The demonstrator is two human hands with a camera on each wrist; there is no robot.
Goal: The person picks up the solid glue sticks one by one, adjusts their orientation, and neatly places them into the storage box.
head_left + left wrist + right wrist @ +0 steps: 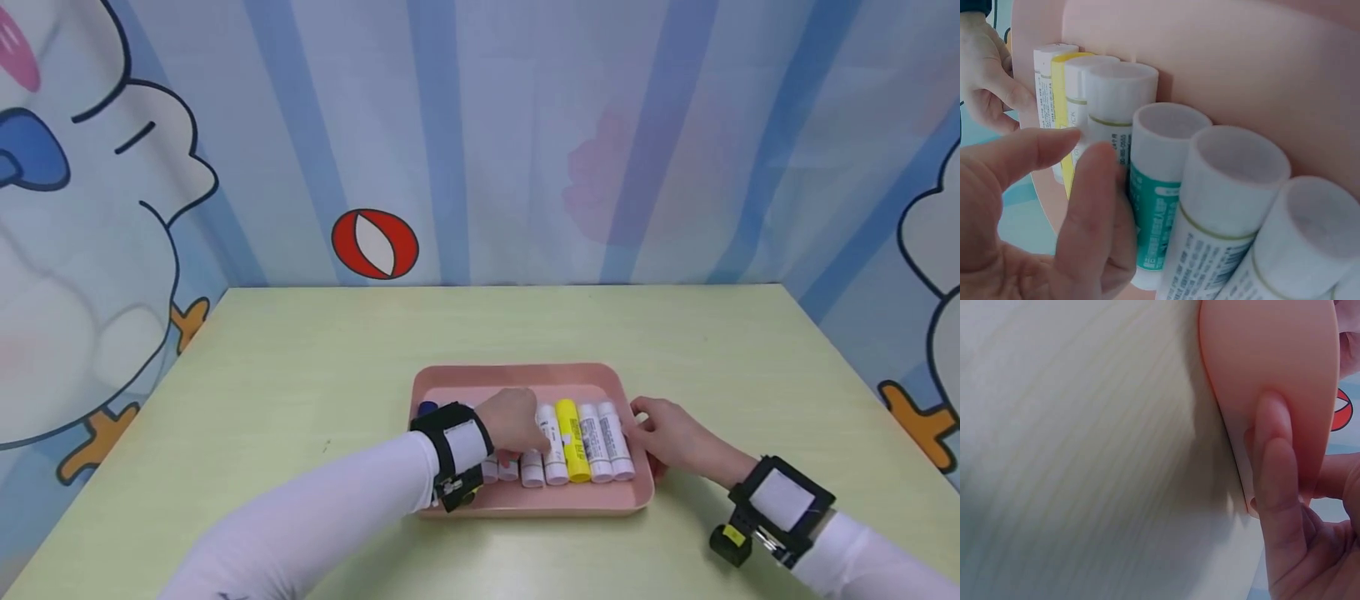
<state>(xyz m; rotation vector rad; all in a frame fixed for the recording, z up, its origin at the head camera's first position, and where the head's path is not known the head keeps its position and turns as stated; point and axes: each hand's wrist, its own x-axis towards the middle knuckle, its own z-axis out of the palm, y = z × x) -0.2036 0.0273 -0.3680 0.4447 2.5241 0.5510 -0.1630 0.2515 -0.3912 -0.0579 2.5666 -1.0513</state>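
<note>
Head view showed the scene from above the person's two white-sleeved forearms, each carrying a black strap-mounted wrist camera. Nearest, the right hand (671, 437) rested at the right edge of the pink tray (525, 379); the right wrist view confirmed straight fingers (1275, 487) pressed along the tray's outer rim (1266, 362), with nothing clasped in them. The left hand (517, 425) lay over the left part of the row of glue sticks (585, 442) inside the tray. In the left wrist view, its thumb (1029, 153) and a finger (1094, 206) closed on a white glue stick (1119, 106), pinching its side just beside a teal-labelled stick (1157, 206). The sticks lay side by side, touching, lengthwise across the tray: mostly white tubes with printed labels and one yellow stick (573, 442) toward the right. A dark blue item (427, 408) sat at the tray's left end, partly hidden by the wrist strap. The tray sat near the front centre of a pale green table (300, 375). Beyond the table hung a blue-striped cartoon backdrop (525, 125) bearing a red-and-white ball (375, 243).
</note>
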